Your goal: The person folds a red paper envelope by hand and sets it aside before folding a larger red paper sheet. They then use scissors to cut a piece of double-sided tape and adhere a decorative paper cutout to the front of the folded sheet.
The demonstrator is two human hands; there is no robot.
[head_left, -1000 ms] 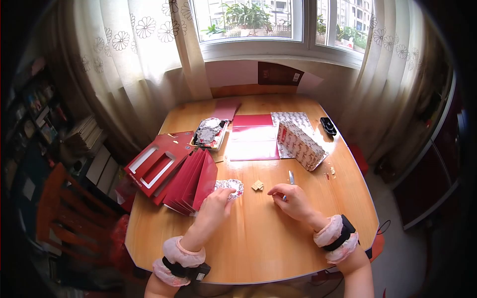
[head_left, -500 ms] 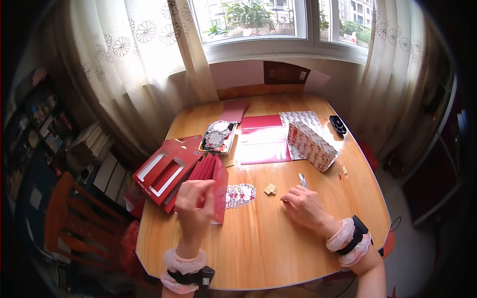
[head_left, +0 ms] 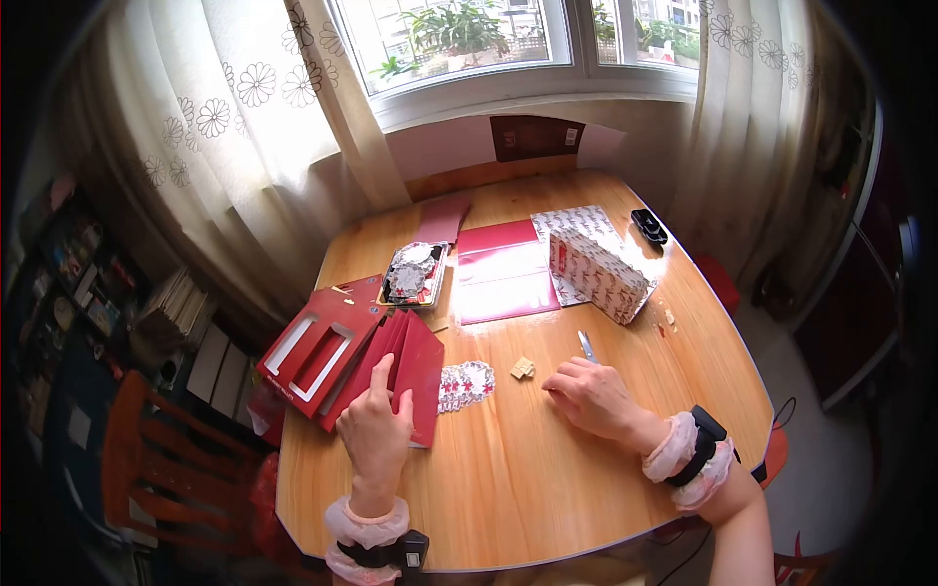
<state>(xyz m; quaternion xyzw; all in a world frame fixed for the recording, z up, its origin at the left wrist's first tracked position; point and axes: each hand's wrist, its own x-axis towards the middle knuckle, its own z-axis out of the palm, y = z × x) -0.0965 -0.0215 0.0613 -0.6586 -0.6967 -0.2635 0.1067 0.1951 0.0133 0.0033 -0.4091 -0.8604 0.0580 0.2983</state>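
My left hand hovers over the front of an upright red folded cardboard piece, with the index finger stretched out and the thumb apart; it appears to hold nothing. Low on the table, my right hand has its fingers bent and pressed together; anything between them is hidden. Just beyond its knuckles a metal scissors-like tool sticks out, partly covered by the hand. A small pile of tan squares lies between the hands. Beside the red cardboard is a stack of white cut-outs with red flower patterns.
A red box with cut-out windows lies at the left. Further back are a tray of patterned cut-outs, a glossy red sheet, a patterned box and a black object. A wooden chair stands at the left.
My left hand has turned and lowered, going from curled fingers to an outstretched index finger. My right hand stays in nearly the same place. The camera view has shifted slightly.
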